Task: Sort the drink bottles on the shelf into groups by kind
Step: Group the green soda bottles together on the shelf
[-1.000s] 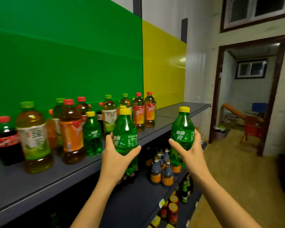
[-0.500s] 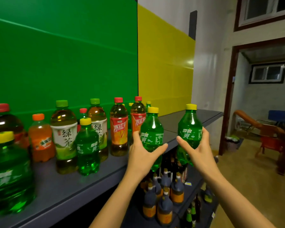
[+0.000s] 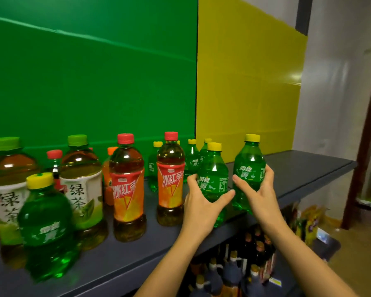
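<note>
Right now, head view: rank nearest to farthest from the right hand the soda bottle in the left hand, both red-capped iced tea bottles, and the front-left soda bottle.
From the right hand, holding its own bottle:
1. held soda bottle, in the left hand, immediately left.
2. right iced tea bottle, further left.
3. left iced tea bottle, beyond it.
4. front-left soda bottle, far left.

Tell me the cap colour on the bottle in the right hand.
Yellow cap on the green bottle, seen in the head view.
</note>
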